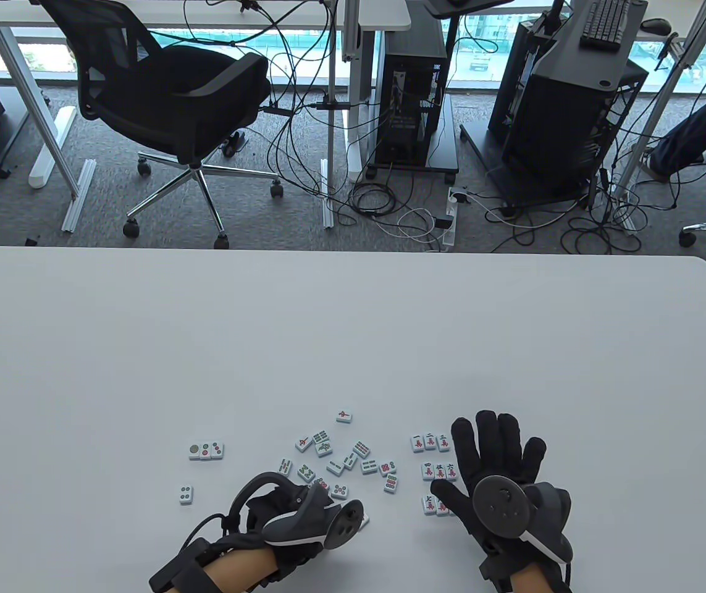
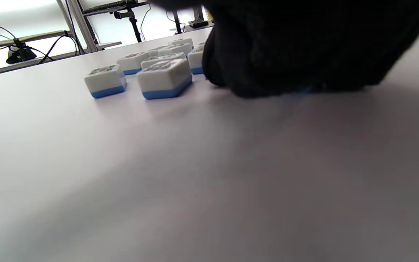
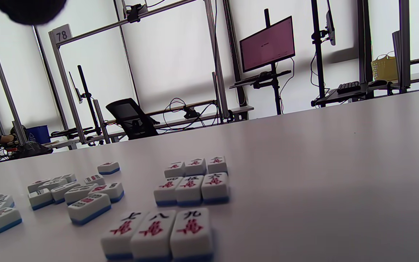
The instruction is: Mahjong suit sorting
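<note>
right hand (image 1: 501, 475) lay flat, fingers spread, beside sorted character tiles (image 1: 432, 442); left hand's (image 1: 294, 513) fingers were hidden.

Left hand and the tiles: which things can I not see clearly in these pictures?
- Whether the left hand grips a tile: its tracker covers the fingers in the table view; the glove fills the left wrist view.
- Third character row: partly under the right hand.
- Loose tiles: faces too small to read.
</note>
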